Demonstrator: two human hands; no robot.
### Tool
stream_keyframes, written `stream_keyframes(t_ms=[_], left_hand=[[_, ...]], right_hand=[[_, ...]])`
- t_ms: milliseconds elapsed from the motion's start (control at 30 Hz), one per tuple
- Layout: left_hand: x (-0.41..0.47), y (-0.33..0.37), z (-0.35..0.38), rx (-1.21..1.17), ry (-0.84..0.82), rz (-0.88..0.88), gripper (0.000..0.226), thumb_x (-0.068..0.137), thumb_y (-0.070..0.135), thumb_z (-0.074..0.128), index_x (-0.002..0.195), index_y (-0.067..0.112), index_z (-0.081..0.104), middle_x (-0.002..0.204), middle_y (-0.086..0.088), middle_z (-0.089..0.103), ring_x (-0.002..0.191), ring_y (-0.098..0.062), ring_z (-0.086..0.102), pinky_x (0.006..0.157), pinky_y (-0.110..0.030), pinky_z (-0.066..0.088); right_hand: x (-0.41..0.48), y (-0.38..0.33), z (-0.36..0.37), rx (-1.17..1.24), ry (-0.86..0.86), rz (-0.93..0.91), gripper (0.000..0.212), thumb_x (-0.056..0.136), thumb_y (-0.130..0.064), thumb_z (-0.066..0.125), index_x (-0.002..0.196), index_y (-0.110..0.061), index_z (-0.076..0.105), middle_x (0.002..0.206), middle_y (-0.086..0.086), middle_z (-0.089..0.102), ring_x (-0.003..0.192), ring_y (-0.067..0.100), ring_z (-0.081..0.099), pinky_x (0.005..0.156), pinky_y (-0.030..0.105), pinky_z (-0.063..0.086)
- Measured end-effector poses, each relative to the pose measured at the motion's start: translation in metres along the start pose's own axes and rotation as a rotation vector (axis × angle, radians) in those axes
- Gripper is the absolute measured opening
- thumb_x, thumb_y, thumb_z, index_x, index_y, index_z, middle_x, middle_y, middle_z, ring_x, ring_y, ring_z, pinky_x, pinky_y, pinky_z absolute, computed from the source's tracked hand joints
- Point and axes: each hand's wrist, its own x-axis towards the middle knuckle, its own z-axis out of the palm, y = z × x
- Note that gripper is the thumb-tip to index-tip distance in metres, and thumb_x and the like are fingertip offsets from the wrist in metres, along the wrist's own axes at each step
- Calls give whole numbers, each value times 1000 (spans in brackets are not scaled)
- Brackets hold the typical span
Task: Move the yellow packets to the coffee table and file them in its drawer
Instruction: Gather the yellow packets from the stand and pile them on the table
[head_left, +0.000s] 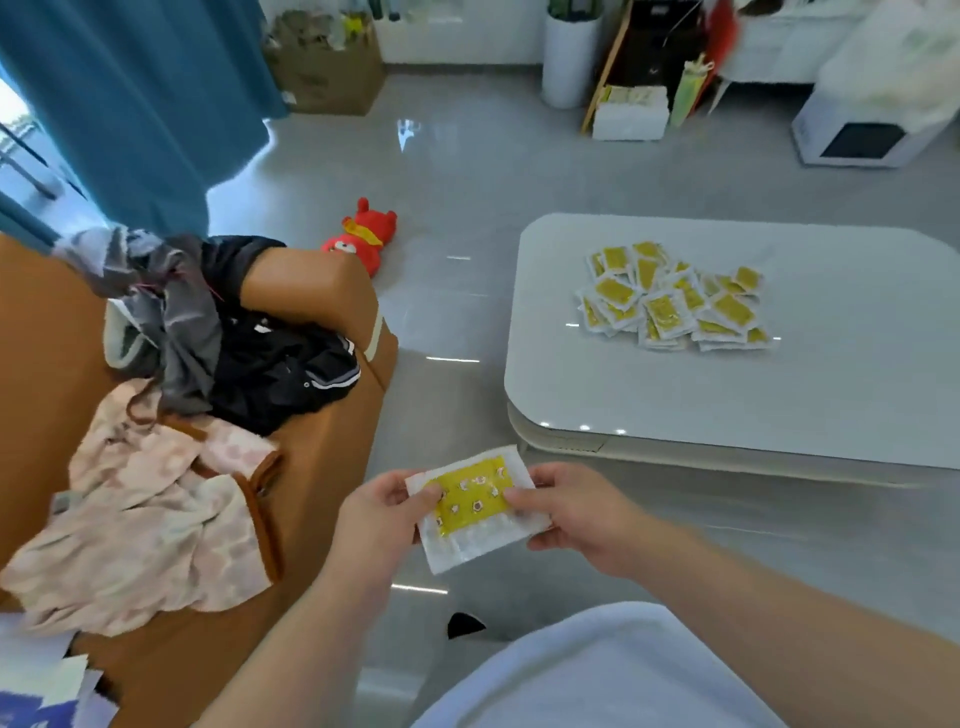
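Note:
A yellow packet (475, 506) with a white border hangs in the air above the floor, held by both hands. My left hand (382, 514) pinches its left edge and my right hand (571, 512) pinches its right edge. A heap of several more yellow packets (672, 299) lies on the top of the white coffee table (727, 405), ahead and to the right of my hands. The table's drawer front (561, 441) shows under the near left corner and looks closed.
An orange-brown sofa (322, 291) piled with clothes (208, 364) stands at the left. A red plush toy (363, 236) lies on the glossy grey floor. A cardboard box (327, 73), a white cylinder (569, 60) and a white appliance (862, 132) line the far wall.

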Motion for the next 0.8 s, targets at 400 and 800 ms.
stream_keyframes(t_ms=[400, 800], left_hand=[[178, 100, 71, 263, -183, -65, 25, 95, 4, 67, 120, 5, 63, 87, -7, 69, 83, -24, 67, 89, -40, 57], [443, 195, 166, 715, -277, -338, 10, 97, 10, 66, 103, 16, 71, 87, -2, 78, 82, -24, 75, 76, -39, 59]], right_hand=[[158, -44, -67, 697, 549, 142, 14, 94, -1, 68, 93, -13, 61, 90, 7, 66, 74, 17, 63, 55, 29, 52], [423, -105, -261, 1132, 1039, 436, 14, 91, -2, 67, 98, -14, 62, 113, 13, 58, 88, 24, 58, 67, 30, 57]])
